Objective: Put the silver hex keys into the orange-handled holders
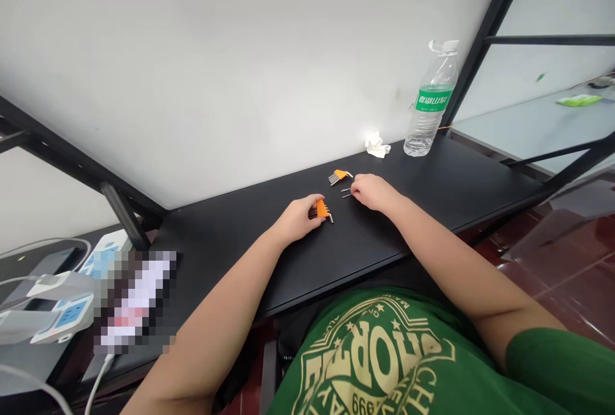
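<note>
My left hand (300,219) grips an orange hex key holder (321,208) between thumb and fingers, just over the black tabletop. A bent metal end (331,218) sticks out at its right side. My right hand (371,191) is closed, its fingertips low at the table. Two thin metal hex keys (346,193) project leftward from under those fingers; whether both are gripped or one only lies there, I cannot tell. Behind the hands, a second orange holder (341,174) with several hex keys lies on the table.
Toward the back right stand a clear water bottle (429,104) with a green label and a crumpled white tissue (377,145). White power strips (72,314) with cables and a blurred-out flat object (137,303) are at the left. A white wall (250,69) rises behind the black table (230,255).
</note>
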Demonstrator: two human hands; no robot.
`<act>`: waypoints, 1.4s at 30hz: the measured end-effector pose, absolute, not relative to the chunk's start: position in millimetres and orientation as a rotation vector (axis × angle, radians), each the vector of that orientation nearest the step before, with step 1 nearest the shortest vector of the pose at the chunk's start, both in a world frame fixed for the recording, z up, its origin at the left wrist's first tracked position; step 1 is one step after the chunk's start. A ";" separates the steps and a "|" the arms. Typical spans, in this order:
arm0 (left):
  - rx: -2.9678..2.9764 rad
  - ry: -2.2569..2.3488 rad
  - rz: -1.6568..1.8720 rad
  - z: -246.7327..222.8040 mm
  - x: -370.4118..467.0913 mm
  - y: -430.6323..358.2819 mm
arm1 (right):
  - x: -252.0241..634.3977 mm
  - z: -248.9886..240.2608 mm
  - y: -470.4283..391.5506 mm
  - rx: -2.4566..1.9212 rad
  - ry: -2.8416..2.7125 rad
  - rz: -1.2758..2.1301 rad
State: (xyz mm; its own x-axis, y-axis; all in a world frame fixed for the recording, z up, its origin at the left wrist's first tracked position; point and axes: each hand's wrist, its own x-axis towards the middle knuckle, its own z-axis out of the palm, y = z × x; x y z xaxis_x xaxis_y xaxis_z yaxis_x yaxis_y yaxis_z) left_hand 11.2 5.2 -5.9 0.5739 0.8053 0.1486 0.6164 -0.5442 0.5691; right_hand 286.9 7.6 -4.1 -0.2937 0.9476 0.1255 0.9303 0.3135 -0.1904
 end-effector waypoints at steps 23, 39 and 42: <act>2.362 1.108 0.661 -4.0 13.5 0.9 | 266.0 -0.6 -10.1 -1.076 -2.337 0.373; 2.628 1.106 0.614 -6.7 10.7 4.0 | 267.3 -5.9 -11.3 -1.044 -2.374 0.216; 2.657 1.054 0.646 -6.9 10.3 4.1 | 267.6 -5.6 -11.6 -1.049 -2.378 0.212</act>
State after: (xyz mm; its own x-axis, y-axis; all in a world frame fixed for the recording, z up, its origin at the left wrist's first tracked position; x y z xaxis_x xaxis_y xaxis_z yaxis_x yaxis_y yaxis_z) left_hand 10.3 4.1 -6.9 0.6479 0.6912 0.3201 0.5989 -0.7219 0.3466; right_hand 267.6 -11.6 -5.6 -0.5599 0.7238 0.4032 0.6409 0.6868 -0.3429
